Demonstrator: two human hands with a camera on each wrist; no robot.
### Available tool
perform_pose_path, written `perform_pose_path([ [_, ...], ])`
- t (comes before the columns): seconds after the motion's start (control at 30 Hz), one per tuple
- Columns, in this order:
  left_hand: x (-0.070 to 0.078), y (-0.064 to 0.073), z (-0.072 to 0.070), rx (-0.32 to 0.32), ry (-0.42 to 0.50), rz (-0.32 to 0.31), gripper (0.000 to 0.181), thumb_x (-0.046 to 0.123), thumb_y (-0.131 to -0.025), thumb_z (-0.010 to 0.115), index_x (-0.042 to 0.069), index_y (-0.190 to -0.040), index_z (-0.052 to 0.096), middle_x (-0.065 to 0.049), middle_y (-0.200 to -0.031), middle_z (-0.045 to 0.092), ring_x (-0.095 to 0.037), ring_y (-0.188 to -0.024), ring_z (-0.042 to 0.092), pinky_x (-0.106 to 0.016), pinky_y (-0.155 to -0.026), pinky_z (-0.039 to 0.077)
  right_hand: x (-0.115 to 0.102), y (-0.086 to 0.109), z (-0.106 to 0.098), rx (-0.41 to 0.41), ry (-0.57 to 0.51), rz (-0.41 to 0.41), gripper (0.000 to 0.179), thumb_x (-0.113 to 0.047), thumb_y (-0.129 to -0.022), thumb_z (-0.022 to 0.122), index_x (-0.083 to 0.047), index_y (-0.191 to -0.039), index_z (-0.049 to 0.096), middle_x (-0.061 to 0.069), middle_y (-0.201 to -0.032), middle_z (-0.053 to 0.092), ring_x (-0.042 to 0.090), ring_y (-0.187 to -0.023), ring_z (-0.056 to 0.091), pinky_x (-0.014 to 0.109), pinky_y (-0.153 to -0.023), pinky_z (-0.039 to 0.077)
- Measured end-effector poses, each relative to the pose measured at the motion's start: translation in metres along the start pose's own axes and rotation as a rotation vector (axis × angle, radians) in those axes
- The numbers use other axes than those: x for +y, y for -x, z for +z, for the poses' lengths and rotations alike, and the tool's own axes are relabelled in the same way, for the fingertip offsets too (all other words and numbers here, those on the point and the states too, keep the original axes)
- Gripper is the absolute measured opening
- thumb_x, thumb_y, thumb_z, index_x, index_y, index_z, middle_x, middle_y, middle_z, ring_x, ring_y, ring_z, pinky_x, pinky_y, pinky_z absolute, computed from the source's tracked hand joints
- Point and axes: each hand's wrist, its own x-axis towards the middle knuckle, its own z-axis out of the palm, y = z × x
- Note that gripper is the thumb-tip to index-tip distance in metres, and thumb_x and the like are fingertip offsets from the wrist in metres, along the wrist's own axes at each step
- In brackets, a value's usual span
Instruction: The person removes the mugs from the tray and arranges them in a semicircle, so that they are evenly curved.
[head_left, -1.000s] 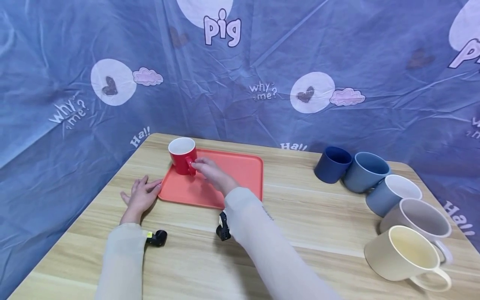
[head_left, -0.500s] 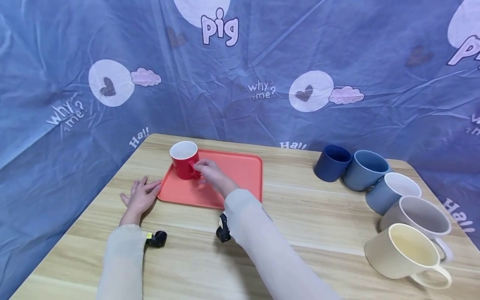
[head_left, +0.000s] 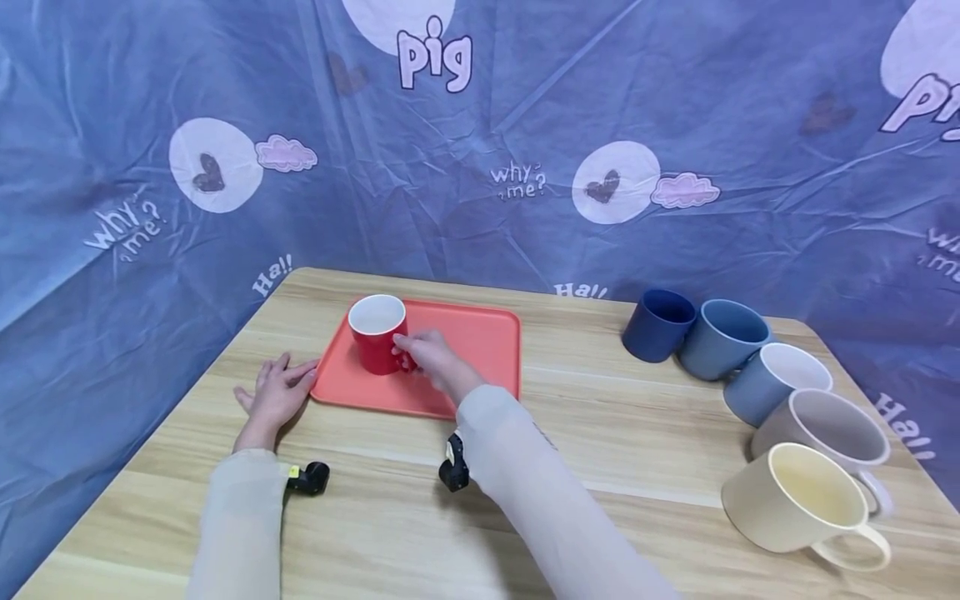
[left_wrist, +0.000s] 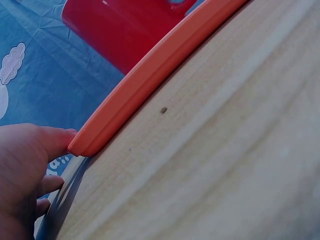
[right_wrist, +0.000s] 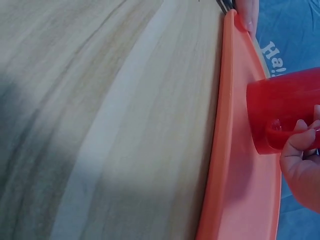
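A red mug [head_left: 377,343] with a white inside stands upright over the left part of a coral-red tray [head_left: 465,333]. My right hand [head_left: 438,360] grips its handle from the right; the right wrist view shows fingers [right_wrist: 296,145] curled around that handle [right_wrist: 280,136]. At the tray's near-left corner, my left hand [head_left: 277,396] lies on the table with its fingers spread and relaxed. Up close in the left wrist view, the left thumb [left_wrist: 62,140] touches the tray's edge [left_wrist: 145,75], with the mug [left_wrist: 120,30] behind it.
Along the table's right side runs a curved row of mugs: dark blue [head_left: 654,333], mid-blue [head_left: 716,346], light blue [head_left: 761,387], grey [head_left: 813,425] and cream [head_left: 783,500]. A patterned blue cloth [head_left: 450,150] hangs behind the wooden table [head_left: 592,400].
The red mug, held by its handle, has moved right and nearer across the tray with my right hand. My left hand has stayed at the tray's corner.
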Motion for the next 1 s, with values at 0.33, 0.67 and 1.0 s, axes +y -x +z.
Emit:
perform_pose_path([
  [0.33,-0.001,0.003,0.000,0.014,0.002,0.004,0.049,0.042,-0.089,0.038,0.007,-0.120,0.050,-0.025,-0.137,0.017,-0.041,-0.125,-0.001,-0.060,-0.083,-0.022,0.007,0.011,-0.006,0.057,-0.094,0.017,0.024,-0.015,-0.085,0.054,0.006,-0.078,0.060,0.006,-0.058,0.049,0.013,-0.051,0.042,0.021,-0.048,0.035],
  [0.67,-0.001,0.003,-0.001,-0.004,-0.002,0.037,0.050,0.042,-0.090,0.036,0.005,-0.122,0.047,-0.027,-0.136,0.015,-0.042,-0.124,-0.002,-0.061,-0.082,-0.022,0.010,0.031,-0.019,0.067,-0.161,-0.024,0.017,-0.012,-0.084,0.054,0.003,-0.079,0.060,0.005,-0.058,0.047,0.013,-0.050,0.041,0.020,-0.046,0.031],
  [1.0,0.000,0.004,-0.001,-0.011,0.004,0.047,0.052,0.044,-0.090,0.035,0.006,-0.122,0.047,-0.027,-0.136,0.014,-0.042,-0.124,-0.003,-0.062,-0.081,-0.022,0.007,0.062,-0.036,0.030,-0.219,-0.062,0.016,-0.012,-0.085,0.053,0.003,-0.085,0.059,0.004,-0.063,0.050,0.012,-0.054,0.044,0.024,-0.054,0.039],
])
